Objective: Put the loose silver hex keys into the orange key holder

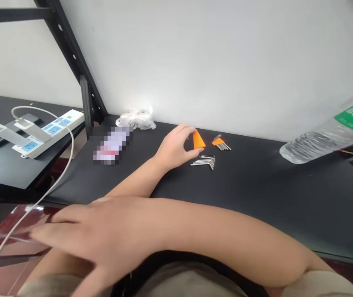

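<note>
My left hand (175,147) reaches out over the black table and pinches an orange plastic hex key holder (198,140) between thumb and fingers. No keys are visible in that holder. Just below it, several loose silver hex keys (203,161) lie side by side on the table. To the right lies a second orange holder (218,141) with several hex keys in it. My right arm crosses in front of my body, over the left arm. My right hand (97,237) is at the left forearm, fingers apart and holding nothing; whether it touches the forearm is unclear.
A clear bottle (312,144) with a green label is at the right. Crumpled clear plastic (137,119) lies by the wall, near a pixelated item (113,145). At the left, a white power strip (52,134) has a cable hanging past the table edge, near a black metal frame (68,45).
</note>
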`<state>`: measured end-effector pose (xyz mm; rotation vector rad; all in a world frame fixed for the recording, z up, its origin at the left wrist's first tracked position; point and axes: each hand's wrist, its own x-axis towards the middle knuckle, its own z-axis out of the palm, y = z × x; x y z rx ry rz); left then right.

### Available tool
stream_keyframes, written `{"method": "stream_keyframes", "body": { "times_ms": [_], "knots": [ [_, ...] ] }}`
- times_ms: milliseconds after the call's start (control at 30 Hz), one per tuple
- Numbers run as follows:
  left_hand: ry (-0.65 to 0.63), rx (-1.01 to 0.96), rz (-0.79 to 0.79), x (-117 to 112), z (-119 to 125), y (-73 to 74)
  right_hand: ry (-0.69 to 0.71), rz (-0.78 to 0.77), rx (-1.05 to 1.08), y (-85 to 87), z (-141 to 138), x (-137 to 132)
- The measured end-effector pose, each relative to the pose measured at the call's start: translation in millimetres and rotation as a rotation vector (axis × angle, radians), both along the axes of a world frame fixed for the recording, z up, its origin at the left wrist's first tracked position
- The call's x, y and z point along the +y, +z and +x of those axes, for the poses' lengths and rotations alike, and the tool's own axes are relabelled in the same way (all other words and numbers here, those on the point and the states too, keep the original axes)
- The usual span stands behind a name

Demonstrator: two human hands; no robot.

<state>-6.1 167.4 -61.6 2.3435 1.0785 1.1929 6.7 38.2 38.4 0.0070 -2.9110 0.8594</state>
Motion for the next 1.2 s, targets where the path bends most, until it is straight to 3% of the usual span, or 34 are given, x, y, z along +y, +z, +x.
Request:
{"method": "stream_keyframes", "body": {
  "times_ms": [67, 133, 200, 300, 367, 467, 600, 767, 1033, 1200],
  "knots": [
    [-0.014, 0.035, -0.025, 1, 2, 4.2, -0.017, -0.072, 0.187, -8.2, 53, 11],
    [-0.016, 0.083, -0.043, 5, 8, 11.4, -0.199, -0.148, 0.295, -20.1, 113, 27],
    [-0.025, 0.152, -0.058, 11, 17, 19.2, -0.553, -0.129, 0.242, -34.9, 175, 50],
    [-0.068, 0.263, -0.066, 21, 28, 23.0, -1.145, 0.073, 0.169, -61.6, 250, 89],
    [-0.059, 0.3, -0.078, 27, 28, 16.6, -1.274, 0.074, 0.06, -79.5, 277, 111],
    [-0.031, 0.347, -0.128, 36, 16, -0.7, -1.214, -0.032, -0.08, -100.4, 280, 125],
    [-0.033, 0.326, -0.205, 46, 4, -15.9, -1.075, 0.066, -0.15, -112.0, 254, 119],
    [-0.057, 0.331, -0.236, 51, -1, -14.8, -1.085, 0.124, -0.147, -112.9, 238, 108],
    [-0.093, 0.294, -0.343, 50, 2, -11.7, -1.154, 0.356, -0.105, -117.1, 254, 114],
    [-0.096, 0.261, -0.326, 48, 0, -12.6, -1.048, 0.463, -0.108, -113.9, 249, 114]
  ]
}}
